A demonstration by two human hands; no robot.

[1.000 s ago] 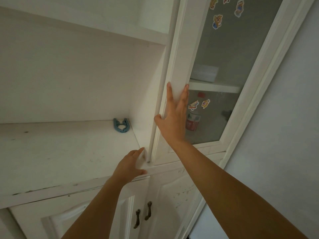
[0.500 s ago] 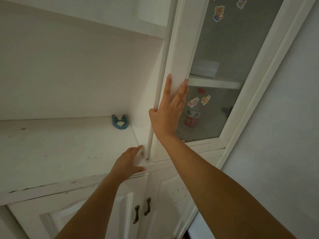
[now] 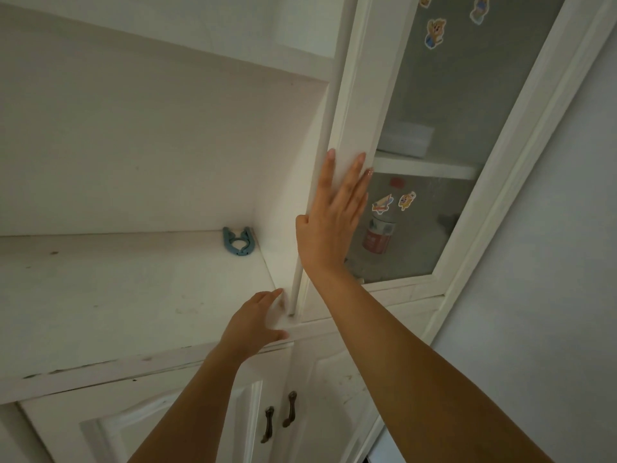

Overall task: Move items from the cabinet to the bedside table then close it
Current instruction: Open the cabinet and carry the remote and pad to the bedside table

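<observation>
A white cabinet fills the view, its glass door (image 3: 360, 105) on the right carrying cartoon stickers. My right hand (image 3: 330, 215) lies flat with straight fingers on the door's white frame. My left hand (image 3: 255, 324) reaches to the front right corner of the open shelf (image 3: 117, 295), fingers straight, thumb at the shelf edge, holding nothing. A small blue clip (image 3: 237, 240) lies at the back right corner of that shelf. Behind the glass a bottle with a red label (image 3: 379, 235) stands under an inner shelf.
A white box (image 3: 405, 138) sits on the inner shelf behind the glass. Below the open shelf are two lower doors with dark metal handles (image 3: 280, 419). A pale wall (image 3: 551, 262) runs along the right side of the cabinet.
My right hand has slid a little up the door frame. My left hand stays at the shelf corner. The view has shifted slightly.
</observation>
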